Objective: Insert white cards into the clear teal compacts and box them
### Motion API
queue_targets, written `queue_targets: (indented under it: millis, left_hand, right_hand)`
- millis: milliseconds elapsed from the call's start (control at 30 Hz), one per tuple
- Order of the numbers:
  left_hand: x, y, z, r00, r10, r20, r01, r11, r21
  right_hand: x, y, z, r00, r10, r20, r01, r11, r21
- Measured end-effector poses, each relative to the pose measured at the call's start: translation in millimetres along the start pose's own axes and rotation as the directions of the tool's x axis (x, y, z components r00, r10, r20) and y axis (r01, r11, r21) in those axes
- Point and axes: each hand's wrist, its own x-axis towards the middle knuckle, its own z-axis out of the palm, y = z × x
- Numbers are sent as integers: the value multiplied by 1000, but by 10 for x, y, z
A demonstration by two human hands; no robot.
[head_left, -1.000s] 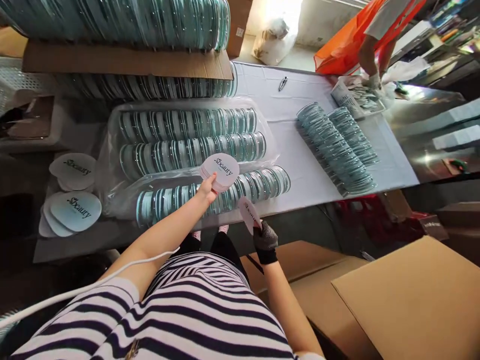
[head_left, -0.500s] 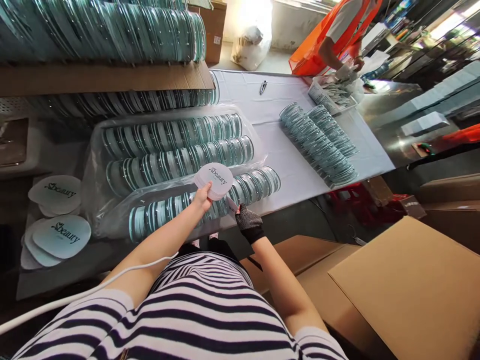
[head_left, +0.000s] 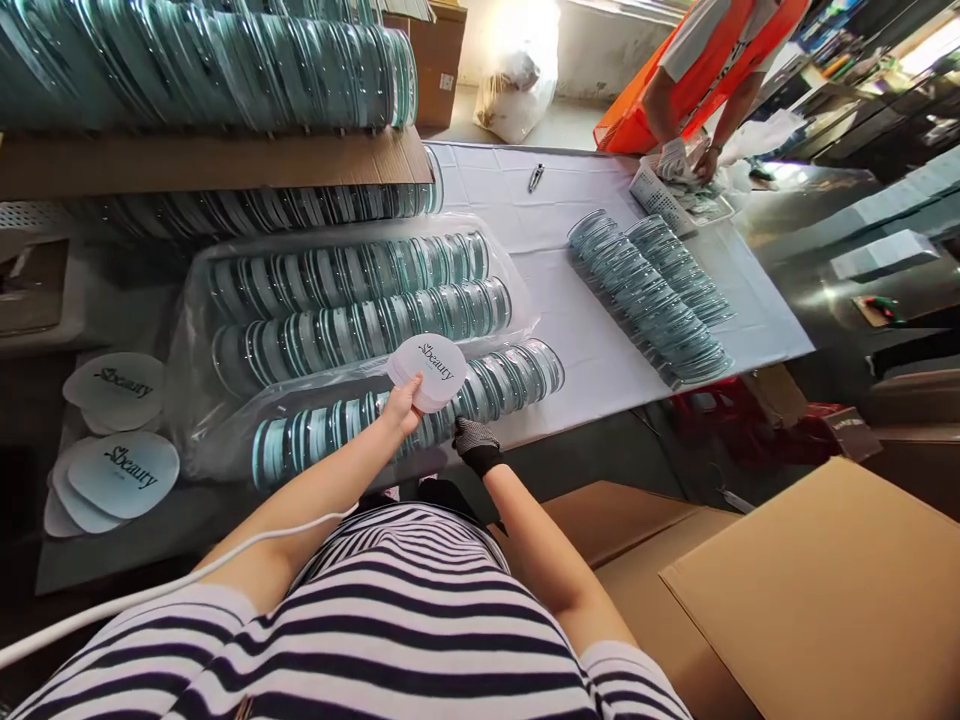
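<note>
My bare left hand [head_left: 403, 408] is closed on a small stack of round white cards [head_left: 435, 368], its thumb on top; the upper card reads "beauty". Just right of it, my right hand [head_left: 476, 438], in a dark fingerless mesh glove, is at the near side of the front row of round clear discs [head_left: 517, 378]. Its fingers are curled and their tips are hidden, so what they hold cannot be made out. White pieces show between the discs of this row, which lies partly in a clear plastic bag [head_left: 225, 425]. Two more disc rows [head_left: 360, 325] lie behind it in plastic.
More printed cards [head_left: 124, 475] lie at left. Stacked discs [head_left: 225, 65] rest on cardboard [head_left: 210, 163] at the back. Two disc rows [head_left: 645, 290] and a clipper-like metal item [head_left: 535, 178] lie on the white table. A co-worker handles a basket [head_left: 660, 195]. Open cardboard boxes [head_left: 810, 590] stand at right.
My right hand has moved left and slightly down, and the card edge seen at its fingers no longer shows. My left hand still holds the card stack. The co-worker's hands have shifted over the basket.
</note>
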Motion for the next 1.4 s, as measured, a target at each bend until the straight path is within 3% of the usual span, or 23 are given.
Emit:
queue_targets:
  millis: [133,167,233,300,400,533,567,633,700,767,833,900,1033,1100,1200,1300,1400]
  left_hand:
    - [37,-36,1,1000,25,12,-24,1000,-13]
    - [41,-44,7,1000,29,11,-29,999,-16]
    - [33,-55,21,999,41,20,-40,999,-16]
    - [-1,-57,26,997,57,45,-57,998,-8]
    - [-79,-46,-11,992,99,83,-100,995,8]
    - [-153,-36,-132,989,144,36,-146,988,46]
    - [-160,-36,-160,990,140,37,-141,988,54]
    - [-162,-24,-194,990,121,69,-125,990,59]
    - [-147,24,-199,990,117,81,-120,992,32]
    - [-114,118,-189,989,135,55,-134,991,-18]
    - [-66,237,-184,990,140,9,-140,988,-61]
    - [-12,341,-198,992,118,-45,-122,990,-75]
    - [57,404,-258,991,76,-107,-86,992,-90]
    - [67,378,-282,992,83,-95,-92,992,-89]
    - [72,342,-302,993,96,-71,-102,992,-79]
    - [78,337,-315,993,105,-61,-110,991,-75]
    - [84,340,-327,993,100,-67,-106,991,-79]
  right_hand:
    - [-16,95,-164,980,-71,187,6,945,327]
    - [-6,96,-238,989,-41,139,-13,930,367]
    - [39,64,-409,991,48,-126,1,932,362]
    - [100,-6,-570,918,54,-393,86,940,329]
    - [145,-163,-666,864,-71,-499,216,946,240]
    - [77,-450,-470,728,-266,-632,398,915,73]
    - [62,-520,-407,719,-284,-634,422,903,73]
    - [52,-613,-323,767,-233,-598,394,907,151]
    - [30,-603,-307,797,-64,-600,275,924,266]
    - [-79,-468,-308,749,76,-658,170,938,301]
    - [-317,-248,-249,703,74,-707,109,972,210]
    - [-638,-25,-91,729,-32,-684,89,995,49]
    - [-1081,137,344,863,-206,-462,145,976,-163]
    - [-1034,36,474,924,-188,-333,126,972,-201]
    - [-701,-227,495,979,-82,-188,41,977,-211]
    - [-395,-417,413,991,33,-132,-55,985,-166]
    - [-340,-429,371,989,60,-133,-77,989,-129]
